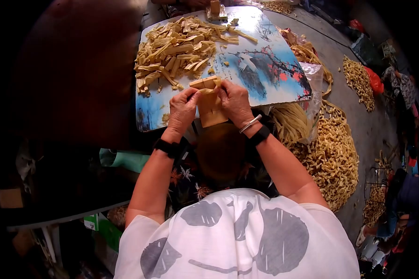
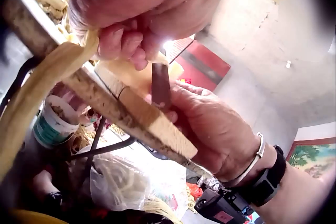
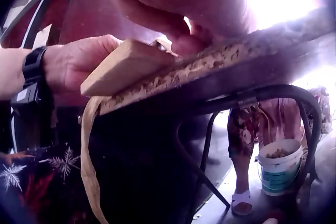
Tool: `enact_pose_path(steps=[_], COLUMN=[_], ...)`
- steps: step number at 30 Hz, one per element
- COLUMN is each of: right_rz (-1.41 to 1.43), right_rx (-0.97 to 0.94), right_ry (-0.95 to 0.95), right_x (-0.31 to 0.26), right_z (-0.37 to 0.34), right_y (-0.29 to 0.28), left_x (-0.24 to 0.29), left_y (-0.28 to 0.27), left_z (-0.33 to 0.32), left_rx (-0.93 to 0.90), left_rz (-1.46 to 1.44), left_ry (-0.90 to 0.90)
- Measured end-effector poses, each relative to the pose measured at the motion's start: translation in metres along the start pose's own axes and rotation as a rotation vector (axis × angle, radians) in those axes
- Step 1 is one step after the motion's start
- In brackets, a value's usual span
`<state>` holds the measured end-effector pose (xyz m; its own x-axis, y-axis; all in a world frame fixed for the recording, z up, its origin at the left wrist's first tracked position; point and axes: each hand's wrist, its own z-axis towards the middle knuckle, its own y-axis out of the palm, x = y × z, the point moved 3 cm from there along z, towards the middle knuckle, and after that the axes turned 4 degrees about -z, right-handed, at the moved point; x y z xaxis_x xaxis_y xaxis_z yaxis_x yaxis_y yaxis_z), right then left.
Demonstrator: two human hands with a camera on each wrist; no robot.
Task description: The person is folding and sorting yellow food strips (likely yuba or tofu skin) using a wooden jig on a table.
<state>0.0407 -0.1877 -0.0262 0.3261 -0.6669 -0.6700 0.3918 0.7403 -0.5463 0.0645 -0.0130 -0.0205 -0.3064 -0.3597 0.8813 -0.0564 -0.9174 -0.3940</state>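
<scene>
At the near edge of the table, a small wooden board (image 1: 212,114) juts out over the rim. My left hand (image 1: 182,109) pinches a soft, yellowish strip (image 2: 52,77) at the board, and the strip's long end hangs down past the table edge. Close on the other side, my right hand (image 1: 236,103) pinches the same yellowish material between thumb and fingers. A dark, flat blade-like piece (image 2: 161,83) stands up from the board between both hands. In the right wrist view the fingers partly hide the strip above the board (image 3: 126,66).
A heap of cut yellowish pieces (image 1: 177,49) covers the table's far left. The tabletop (image 1: 274,83) has a painted bird and blossoms. Right of the table lie long strips (image 1: 291,122) and a large pile of small knotted pieces (image 1: 333,153). A white bucket (image 3: 281,169) stands beneath.
</scene>
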Motion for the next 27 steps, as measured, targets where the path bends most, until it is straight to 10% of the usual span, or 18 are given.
enact_pose_path(steps=[8,14,22,27], right_rz=[0.108,0.202,0.459,0.378], right_rx=[-0.239,-0.374,-0.248,-0.236], right_ry=[0.146,0.137,0.445,0.205], right_x=[0.005,-0.028,-0.046,-0.066], right_z=[0.001,-0.049,-0.098,-0.114], right_y=[-0.012,-0.047,-0.017,-0.037], left_x=[-0.006,0.019,0.047,-0.007], left_y=[-0.001,0.001,0.019,0.018], left_z=[-0.016,-0.067,-0.123,-0.168], left_rx=[0.016,0.076,0.16,-0.159], left_rz=[-0.47,-0.629,-0.028,-0.823], left_ry=[-0.433,-0.308,0.173,-0.876])
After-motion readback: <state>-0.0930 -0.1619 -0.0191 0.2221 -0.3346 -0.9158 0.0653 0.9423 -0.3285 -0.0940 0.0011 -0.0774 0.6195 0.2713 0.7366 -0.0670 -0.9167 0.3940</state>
